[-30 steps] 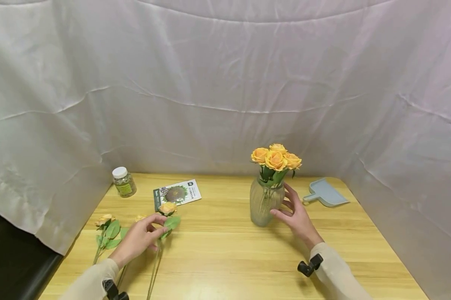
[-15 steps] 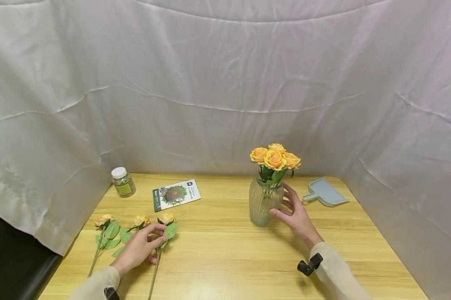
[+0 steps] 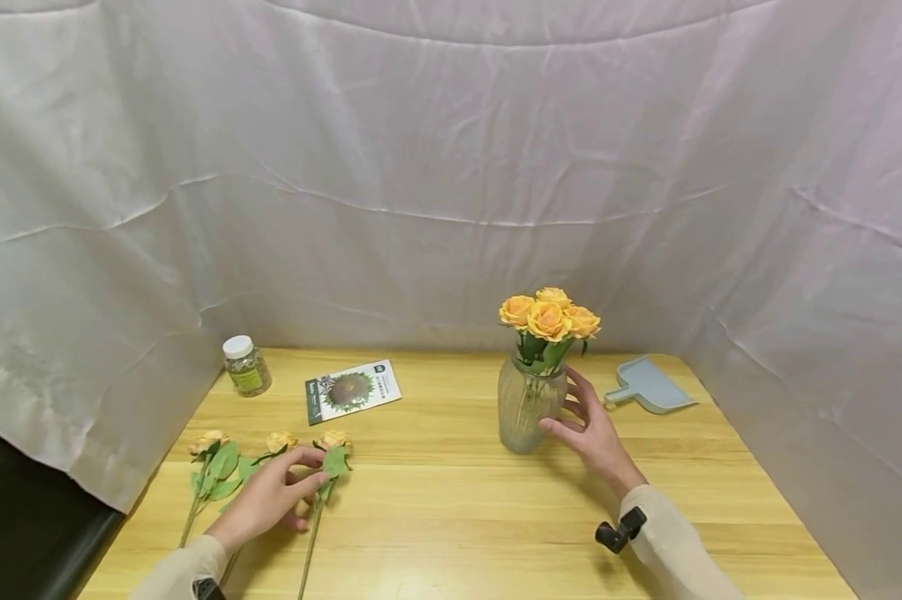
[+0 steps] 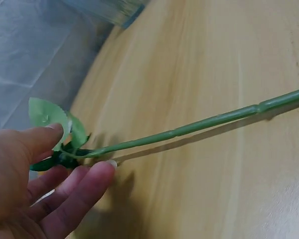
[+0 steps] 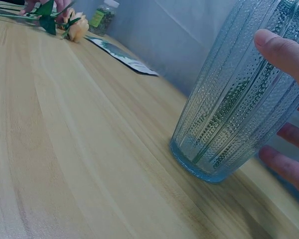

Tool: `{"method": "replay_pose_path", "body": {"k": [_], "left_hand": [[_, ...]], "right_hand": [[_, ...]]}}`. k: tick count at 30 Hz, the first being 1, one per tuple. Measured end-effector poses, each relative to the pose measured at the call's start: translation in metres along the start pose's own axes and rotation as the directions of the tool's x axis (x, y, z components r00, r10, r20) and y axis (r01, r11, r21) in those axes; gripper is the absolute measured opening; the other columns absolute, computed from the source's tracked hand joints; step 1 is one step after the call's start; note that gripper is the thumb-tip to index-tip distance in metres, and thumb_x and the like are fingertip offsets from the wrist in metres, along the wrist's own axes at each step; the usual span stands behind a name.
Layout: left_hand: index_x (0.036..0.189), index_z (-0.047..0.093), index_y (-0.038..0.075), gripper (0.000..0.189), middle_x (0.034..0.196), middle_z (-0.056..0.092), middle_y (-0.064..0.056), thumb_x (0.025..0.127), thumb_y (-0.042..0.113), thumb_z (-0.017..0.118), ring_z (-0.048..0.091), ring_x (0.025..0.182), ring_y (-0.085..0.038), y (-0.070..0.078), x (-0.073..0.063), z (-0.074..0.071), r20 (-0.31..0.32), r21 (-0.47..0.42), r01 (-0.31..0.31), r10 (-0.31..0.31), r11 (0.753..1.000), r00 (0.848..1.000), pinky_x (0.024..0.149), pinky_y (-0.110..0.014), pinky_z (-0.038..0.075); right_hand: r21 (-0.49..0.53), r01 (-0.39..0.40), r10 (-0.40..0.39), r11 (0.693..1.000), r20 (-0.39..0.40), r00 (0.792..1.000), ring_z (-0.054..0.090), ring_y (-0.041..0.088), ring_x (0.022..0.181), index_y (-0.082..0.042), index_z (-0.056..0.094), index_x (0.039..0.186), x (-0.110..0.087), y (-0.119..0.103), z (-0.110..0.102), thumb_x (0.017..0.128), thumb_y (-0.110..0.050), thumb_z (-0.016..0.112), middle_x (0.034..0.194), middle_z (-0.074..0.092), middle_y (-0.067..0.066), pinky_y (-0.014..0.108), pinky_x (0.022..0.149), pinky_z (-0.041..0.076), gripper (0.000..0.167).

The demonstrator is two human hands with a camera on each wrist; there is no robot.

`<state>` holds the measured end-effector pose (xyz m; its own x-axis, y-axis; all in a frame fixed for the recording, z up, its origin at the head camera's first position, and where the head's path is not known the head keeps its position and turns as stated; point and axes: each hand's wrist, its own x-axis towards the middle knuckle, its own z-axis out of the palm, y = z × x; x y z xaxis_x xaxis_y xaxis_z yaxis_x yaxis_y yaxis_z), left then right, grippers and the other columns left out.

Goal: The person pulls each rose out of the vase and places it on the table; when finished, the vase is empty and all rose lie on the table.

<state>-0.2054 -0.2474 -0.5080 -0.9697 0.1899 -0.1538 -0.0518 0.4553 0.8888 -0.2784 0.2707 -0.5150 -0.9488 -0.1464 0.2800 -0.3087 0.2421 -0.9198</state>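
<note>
In the head view my left hand (image 3: 274, 496) holds a yellow rose (image 3: 335, 442) just below its bloom, thumb and fingers about its upper leaves. The left wrist view shows the thumb against a leaf (image 4: 47, 113), and the green stem (image 4: 199, 127) running off close above the table. Part of the bloom is hidden there. My right hand (image 3: 595, 433) grips a ribbed clear glass vase (image 3: 524, 408) from the right, thumb in front. Upright on the table, the vase bears several yellow roses (image 3: 548, 320).
Two more roses, one with its bloom here (image 3: 209, 440) and another (image 3: 281, 441), lie left of the held one. Behind them are a white-lidded jar (image 3: 247, 367) and a printed packet (image 3: 353, 392). A grey-blue dustpan (image 3: 653, 386) lies right of the vase. Pale cloth walls (image 3: 451, 167) surround the wooden table.
The left hand and its rose have come slightly nearer the body, so the bloom no longer overlaps the packet. The right hand and vase have stayed put.
</note>
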Motion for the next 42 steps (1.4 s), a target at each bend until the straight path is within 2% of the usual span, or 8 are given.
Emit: {"method": "replay_pose_path", "body": {"k": [3, 9, 15, 19, 23, 26, 31, 42], "left_hand": [[0.144, 0.063, 0.007, 0.043, 0.142, 0.064, -0.021, 0.106, 0.023, 0.074, 0.072, 0.082, -0.026, 0.004, -0.002, -0.005, -0.021, 0.021, -0.007, 0.007, 1.000, 1.000, 0.058, -0.041, 0.067], [0.147, 0.062, 0.007, 0.045, 0.145, 0.063, -0.023, 0.106, 0.021, 0.074, 0.075, 0.083, -0.029, 0.017, -0.001, -0.012, -0.084, 0.051, -0.032, 0.036, 0.998, 0.996, 0.063, -0.039, 0.068], [0.142, 0.064, 0.008, 0.037, 0.141, 0.063, -0.022, 0.108, 0.020, 0.072, 0.074, 0.096, -0.033, 0.043, 0.013, -0.012, -0.138, 0.044, -0.120, 0.125, 0.992, 0.982, 0.071, -0.038, 0.070], [0.139, 0.066, 0.010, 0.033, 0.138, 0.065, -0.021, 0.108, 0.021, 0.072, 0.075, 0.091, -0.031, 0.064, 0.029, -0.005, -0.158, 0.058, -0.190, 0.197, 0.980, 0.968, 0.071, -0.036, 0.070], [0.138, 0.067, 0.011, 0.032, 0.137, 0.068, -0.018, 0.108, 0.021, 0.072, 0.074, 0.102, -0.030, 0.086, 0.050, 0.007, -0.151, 0.041, -0.261, 0.265, 0.964, 0.952, 0.073, -0.034, 0.070], [0.138, 0.067, 0.010, 0.032, 0.139, 0.068, -0.016, 0.108, 0.019, 0.071, 0.072, 0.110, -0.029, 0.104, 0.067, 0.020, -0.135, 0.001, -0.314, 0.312, 0.949, 0.941, 0.076, -0.034, 0.070], [0.137, 0.068, 0.013, 0.032, 0.141, 0.068, -0.010, 0.107, 0.018, 0.074, 0.075, 0.107, -0.026, 0.132, 0.091, 0.045, -0.111, -0.024, -0.388, 0.383, 0.921, 0.917, 0.081, -0.033, 0.069], [0.137, 0.071, 0.017, 0.033, 0.128, 0.076, -0.002, 0.105, 0.025, 0.076, 0.074, 0.112, -0.018, 0.184, 0.128, 0.104, -0.072, -0.008, -0.504, 0.502, 0.864, 0.862, 0.100, -0.039, 0.063]], "right_hand": [[0.001, -0.001, 0.001, 1.000, -0.003, 1.000, 0.056, 0.012, 0.138, -0.038, 0.023, 0.173, 0.001, 0.000, -0.001, 0.100, -0.012, 0.081, 0.165, 0.042, 0.019, 0.018, 0.106, 0.056, 0.097], [0.002, 0.006, -0.006, 1.000, 0.003, 1.000, 0.055, 0.017, 0.140, -0.036, 0.023, 0.173, 0.000, -0.001, -0.001, 0.100, -0.013, 0.081, 0.166, 0.041, 0.021, 0.020, 0.107, 0.057, 0.097], [0.005, 0.004, -0.004, 1.000, -0.001, 1.000, 0.057, 0.011, 0.136, -0.035, 0.024, 0.173, 0.000, -0.002, 0.001, 0.099, -0.011, 0.082, 0.165, 0.043, 0.020, 0.019, 0.106, 0.057, 0.097], [0.010, 0.003, -0.003, 1.000, 0.001, 1.000, 0.055, 0.027, 0.143, -0.035, 0.023, 0.174, 0.001, -0.001, 0.002, 0.099, -0.011, 0.081, 0.165, 0.042, 0.020, 0.018, 0.106, 0.057, 0.098], [0.015, -0.001, 0.001, 1.000, 0.003, 1.000, 0.050, 0.042, 0.147, -0.033, 0.022, 0.174, 0.000, -0.001, 0.003, 0.100, -0.010, 0.081, 0.165, 0.042, 0.022, 0.018, 0.106, 0.057, 0.098], [0.010, -0.007, 0.007, 1.000, 0.000, 1.000, 0.051, 0.040, 0.147, -0.035, 0.023, 0.174, 0.000, -0.001, 0.002, 0.100, -0.011, 0.081, 0.165, 0.042, 0.020, 0.018, 0.105, 0.057, 0.097], [0.000, 0.001, -0.001, 1.000, -0.004, 1.000, 0.053, 0.031, 0.144, -0.033, 0.022, 0.174, -0.001, -0.001, 0.001, 0.100, -0.011, 0.080, 0.165, 0.042, 0.022, 0.018, 0.106, 0.056, 0.096], [0.006, -0.003, 0.003, 1.000, -0.005, 1.000, 0.048, 0.046, 0.149, -0.035, 0.024, 0.173, 0.000, 0.000, 0.000, 0.100, -0.013, 0.081, 0.166, 0.042, 0.021, 0.016, 0.105, 0.055, 0.096]]}}
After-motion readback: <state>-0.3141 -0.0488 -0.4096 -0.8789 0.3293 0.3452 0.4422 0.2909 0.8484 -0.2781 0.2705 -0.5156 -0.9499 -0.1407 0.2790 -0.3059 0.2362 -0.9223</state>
